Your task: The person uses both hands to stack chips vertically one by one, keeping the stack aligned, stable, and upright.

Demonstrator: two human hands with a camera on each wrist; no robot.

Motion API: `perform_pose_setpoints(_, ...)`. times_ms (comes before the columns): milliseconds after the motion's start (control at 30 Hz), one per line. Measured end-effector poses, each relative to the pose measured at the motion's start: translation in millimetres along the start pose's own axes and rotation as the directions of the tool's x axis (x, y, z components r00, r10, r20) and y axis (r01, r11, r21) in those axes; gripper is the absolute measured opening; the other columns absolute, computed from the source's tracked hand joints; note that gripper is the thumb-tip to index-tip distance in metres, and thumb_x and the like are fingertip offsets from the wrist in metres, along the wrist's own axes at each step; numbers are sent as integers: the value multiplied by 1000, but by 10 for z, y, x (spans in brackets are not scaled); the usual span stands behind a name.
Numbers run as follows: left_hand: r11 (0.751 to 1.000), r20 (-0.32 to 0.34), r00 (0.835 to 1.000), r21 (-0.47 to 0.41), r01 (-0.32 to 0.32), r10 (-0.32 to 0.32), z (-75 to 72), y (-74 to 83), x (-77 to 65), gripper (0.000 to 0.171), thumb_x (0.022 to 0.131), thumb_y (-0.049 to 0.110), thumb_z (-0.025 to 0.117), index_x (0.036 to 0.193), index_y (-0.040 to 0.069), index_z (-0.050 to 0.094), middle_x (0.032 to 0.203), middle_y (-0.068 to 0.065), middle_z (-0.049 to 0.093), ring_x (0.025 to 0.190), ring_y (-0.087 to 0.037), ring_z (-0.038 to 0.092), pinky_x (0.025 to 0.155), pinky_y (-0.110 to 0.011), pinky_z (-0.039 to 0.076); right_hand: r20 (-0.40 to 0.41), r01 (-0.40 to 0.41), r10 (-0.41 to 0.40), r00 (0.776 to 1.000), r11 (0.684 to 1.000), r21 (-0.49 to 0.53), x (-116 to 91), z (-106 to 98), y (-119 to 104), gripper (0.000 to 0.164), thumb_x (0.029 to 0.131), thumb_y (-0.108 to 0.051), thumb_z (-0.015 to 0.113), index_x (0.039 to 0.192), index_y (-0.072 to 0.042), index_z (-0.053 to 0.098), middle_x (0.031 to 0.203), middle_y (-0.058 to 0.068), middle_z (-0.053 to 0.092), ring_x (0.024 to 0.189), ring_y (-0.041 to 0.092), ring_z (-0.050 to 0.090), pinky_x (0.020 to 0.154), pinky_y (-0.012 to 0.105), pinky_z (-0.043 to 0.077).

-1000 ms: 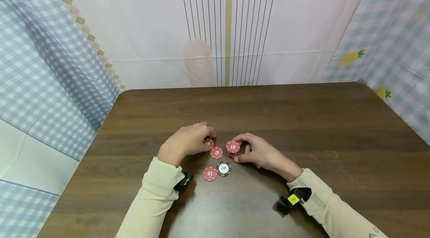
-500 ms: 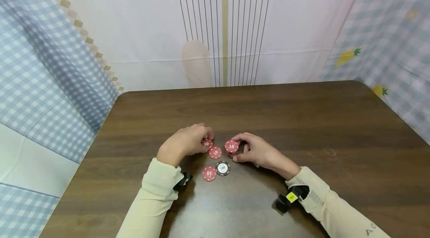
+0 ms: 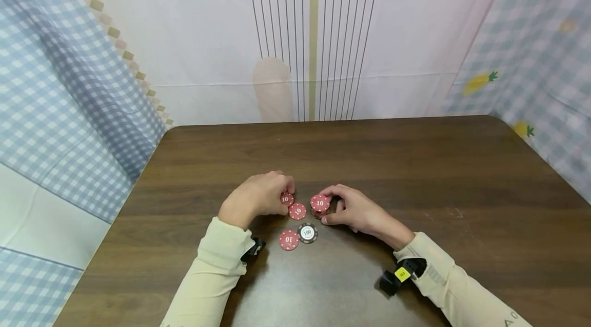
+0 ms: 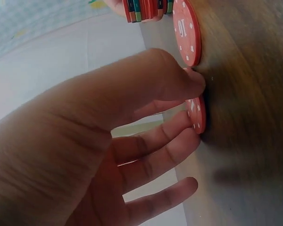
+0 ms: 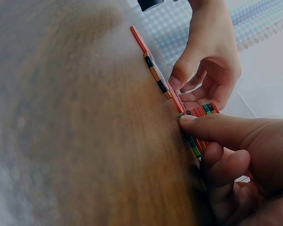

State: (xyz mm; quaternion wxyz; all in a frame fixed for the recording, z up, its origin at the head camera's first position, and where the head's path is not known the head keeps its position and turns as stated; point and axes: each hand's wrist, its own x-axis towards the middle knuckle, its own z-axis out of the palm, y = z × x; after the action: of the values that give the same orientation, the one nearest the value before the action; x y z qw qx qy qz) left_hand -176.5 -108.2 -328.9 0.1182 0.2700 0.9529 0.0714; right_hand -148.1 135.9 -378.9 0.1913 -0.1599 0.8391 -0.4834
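In the head view my left hand [image 3: 259, 197] has its thumb and fingers at a red poker chip [image 3: 287, 198] marked 10. The left wrist view has this chip [image 4: 196, 115] low against the table, thumb on one side and fingertips on the other. My right hand [image 3: 362, 210] grips a stack of poker chips [image 3: 320, 203] between thumb and fingers, a red 10 on top. Green and black edges show among the red ones in the stack [image 5: 200, 123] in the right wrist view. Between the hands lies another red chip [image 3: 297, 211].
Nearer me a second flat red chip [image 3: 289, 239] lies beside a black-and-white chip [image 3: 307, 233] marked 100. The brown wooden table [image 3: 415, 162] reaches back to a white patterned cloth [image 3: 208, 34]. Blue checked cloth [image 3: 78, 75] hangs at the sides.
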Motion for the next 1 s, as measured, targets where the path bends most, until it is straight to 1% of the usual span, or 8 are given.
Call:
perform_pose_setpoints(100, 1000, -20, 1000, 28, 4, -4, 14, -1, -4, 25, 75, 20, 77, 97, 18, 65, 85, 5, 57, 78, -15, 53, 70, -33, 46, -1, 0, 0, 1000, 1000, 4, -7, 6, 0, 48, 79, -14, 83, 122, -15, 63, 61, 3, 50, 40, 13, 41, 37, 28, 38)
perform_pose_setpoints(200, 999, -33, 999, 47, 15, -14, 20, 2, -16, 26, 74, 23, 76, 97, 18, 65, 87, 5, 57, 78, -15, 53, 71, -33, 46, -4, 9, -9, 1000, 1000, 2, -8, 11, 4, 47, 79, -14, 83, 121, -15, 63, 68, 4, 52, 42, 13, 42, 37, 28, 39)
perform_pose_setpoints(367, 999, -33, 999, 21, 24, -23, 5, 17, -34, 19, 74, 23, 75, 89, 18, 64, 88, 3, 55, 77, -15, 52, 69, -32, 45, -5, 16, -16, 1000, 1000, 4, -7, 18, 0, 46, 79, -12, 83, 120, -15, 64, 76, 7, 54, 43, 13, 43, 37, 29, 39)
perform_pose_setpoints(500, 1000, -35, 999, -17, 15, -16, -19, 30, -40, 15, 74, 20, 74, 83, 17, 61, 88, 1, 54, 77, -15, 52, 67, -30, 44, -3, 13, -13, 1000, 1000, 5, -7, 16, -6, 46, 79, -12, 83, 121, -15, 63, 70, 6, 53, 43, 14, 43, 37, 28, 39)
perform_pose_setpoints(600, 1000, -47, 999, -11, 4, -5, -43, 36, -42, 16, 74, 20, 73, 82, 17, 60, 86, 1, 55, 77, -15, 52, 66, -29, 44, -3, 11, -11, 1000, 1000, 3, -6, 11, -10, 47, 80, -12, 83, 122, -14, 63, 67, 4, 54, 43, 13, 44, 38, 28, 39)
perform_pose_setpoints(800, 998, -85, 996, 66, -16, 22, -96, 74, -57, 16, 75, 25, 69, 88, 20, 60, 85, 6, 55, 76, -13, 52, 66, -30, 44, -2, 14, -14, 1000, 1000, -2, -10, 4, -4, 47, 80, -13, 83, 122, -14, 63, 69, 4, 56, 45, 13, 45, 37, 29, 40)
perform_pose_setpoints(900, 997, -95, 994, 62, -42, 48, -128, 118, -66, 19, 77, 25, 67, 94, 21, 63, 86, 7, 54, 76, -12, 52, 66, -30, 44, 0, 14, -14, 1000, 1000, 0, -9, 1, -1, 47, 80, -13, 83, 122, -14, 63, 72, 6, 56, 45, 13, 46, 37, 29, 40)
perform_pose_setpoints(1000, 996, -102, 992, 40, -74, 78, -156, 167, -80, 22, 79, 24, 65, 100, 22, 65, 86, 7, 53, 74, -12, 52, 65, -28, 43, 1, 15, -15, 1000, 1000, 1, -6, -3, 4, 47, 80, -14, 83, 122, -14, 63, 74, 7, 56, 46, 13, 46, 37, 29, 40)
